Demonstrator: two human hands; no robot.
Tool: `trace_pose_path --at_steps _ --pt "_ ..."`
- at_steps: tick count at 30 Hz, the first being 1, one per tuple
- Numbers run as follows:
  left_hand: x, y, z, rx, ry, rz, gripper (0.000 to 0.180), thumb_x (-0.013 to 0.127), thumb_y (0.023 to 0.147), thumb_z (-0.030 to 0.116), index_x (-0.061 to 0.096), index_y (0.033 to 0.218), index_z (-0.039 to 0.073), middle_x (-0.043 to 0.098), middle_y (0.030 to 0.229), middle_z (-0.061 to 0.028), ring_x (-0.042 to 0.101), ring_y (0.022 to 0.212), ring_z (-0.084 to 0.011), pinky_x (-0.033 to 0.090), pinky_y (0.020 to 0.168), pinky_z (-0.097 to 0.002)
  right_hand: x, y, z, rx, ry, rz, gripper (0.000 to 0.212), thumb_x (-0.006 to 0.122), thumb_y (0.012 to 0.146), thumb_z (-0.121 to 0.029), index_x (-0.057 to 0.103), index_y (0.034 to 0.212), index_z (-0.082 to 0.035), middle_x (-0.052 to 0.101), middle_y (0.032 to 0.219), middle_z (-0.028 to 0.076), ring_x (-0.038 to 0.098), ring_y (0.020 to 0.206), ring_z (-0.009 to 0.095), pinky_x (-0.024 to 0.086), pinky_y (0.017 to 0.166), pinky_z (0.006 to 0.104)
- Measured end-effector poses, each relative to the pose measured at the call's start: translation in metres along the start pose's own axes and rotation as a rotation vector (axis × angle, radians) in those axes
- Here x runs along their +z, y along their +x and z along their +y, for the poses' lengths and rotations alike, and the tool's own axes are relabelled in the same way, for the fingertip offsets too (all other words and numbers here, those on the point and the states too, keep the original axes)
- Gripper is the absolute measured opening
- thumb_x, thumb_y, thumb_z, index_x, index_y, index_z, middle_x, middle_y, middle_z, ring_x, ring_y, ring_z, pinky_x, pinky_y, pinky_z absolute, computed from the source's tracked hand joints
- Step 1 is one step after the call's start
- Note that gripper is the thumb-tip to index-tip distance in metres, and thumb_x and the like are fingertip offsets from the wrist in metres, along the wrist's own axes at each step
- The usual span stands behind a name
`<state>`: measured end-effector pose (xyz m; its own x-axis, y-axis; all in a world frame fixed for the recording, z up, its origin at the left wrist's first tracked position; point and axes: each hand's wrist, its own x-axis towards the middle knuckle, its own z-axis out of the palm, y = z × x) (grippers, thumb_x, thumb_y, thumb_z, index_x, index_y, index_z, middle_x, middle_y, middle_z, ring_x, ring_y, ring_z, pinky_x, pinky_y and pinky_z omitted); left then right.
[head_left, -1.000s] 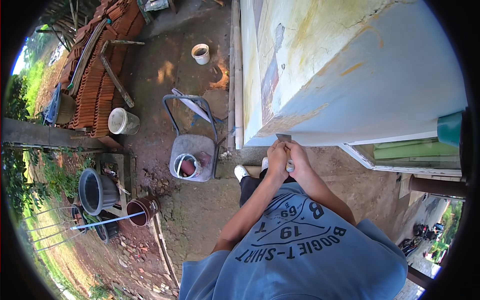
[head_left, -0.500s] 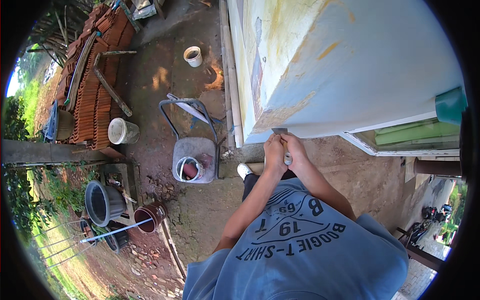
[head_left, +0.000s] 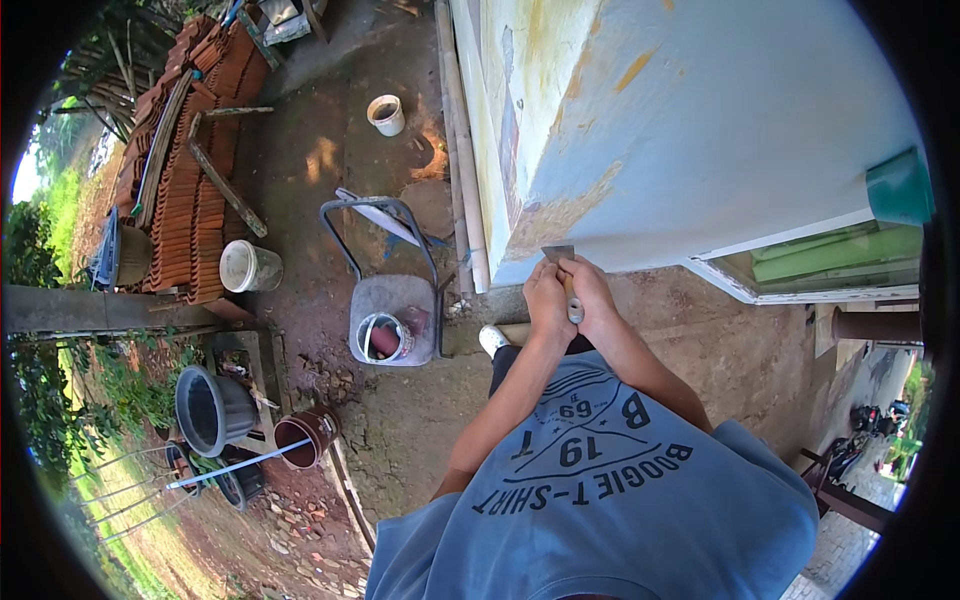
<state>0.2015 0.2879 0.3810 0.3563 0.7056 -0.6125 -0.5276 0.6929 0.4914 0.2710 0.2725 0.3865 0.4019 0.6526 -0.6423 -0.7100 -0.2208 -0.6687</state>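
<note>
Both my hands grip one scraper (head_left: 560, 258) with a flat metal blade and a pale handle. My left hand (head_left: 545, 296) and my right hand (head_left: 592, 290) are wrapped together around the handle. The blade presses against the lower edge of a pale blue wall (head_left: 700, 130) whose paint is worn and flaking, with yellowish and grey patches near the corner. My forearms reach up from my blue printed shirt.
A metal chair (head_left: 390, 300) to my left carries a small tin with a red thing in it (head_left: 380, 338). White buckets (head_left: 248, 266) (head_left: 386, 114), stacked roof tiles (head_left: 190, 170), dark pots (head_left: 212, 408) and a green-framed window (head_left: 830, 262) surround me on bare earth.
My hands with the scraper have shifted slightly along the wall's lower edge, and my head has moved a little, so the wall fills more of the view.
</note>
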Motion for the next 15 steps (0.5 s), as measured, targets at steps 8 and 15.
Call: trace_pose_path --at_steps 8,15 --pt "0.001 -0.009 0.0 -0.03 -0.026 0.019 0.019 0.039 0.094 0.003 0.056 0.087 0.005 0.048 0.072 0.0002 0.048 0.063 -0.0104 0.045 0.059 -0.0269 0.004 -0.014 0.005 -0.016 -0.026 0.042 0.013 0.049 0.093 -0.009 0.061 0.095 -0.006 0.06 0.082 0.004 0.058 0.073 0.015 0.048 0.065 0.0313" --pt "0.01 -0.004 0.006 -0.047 -0.059 0.038 0.019 0.04 0.094 0.004 0.051 0.079 0.006 0.047 0.072 -0.0009 0.046 0.063 -0.0113 0.042 0.057 -0.0296 0.009 -0.018 -0.004 -0.012 0.015 0.068 0.013 0.049 0.093 -0.011 0.06 0.095 -0.004 0.06 0.083 0.005 0.059 0.073 0.016 0.049 0.065 0.032"
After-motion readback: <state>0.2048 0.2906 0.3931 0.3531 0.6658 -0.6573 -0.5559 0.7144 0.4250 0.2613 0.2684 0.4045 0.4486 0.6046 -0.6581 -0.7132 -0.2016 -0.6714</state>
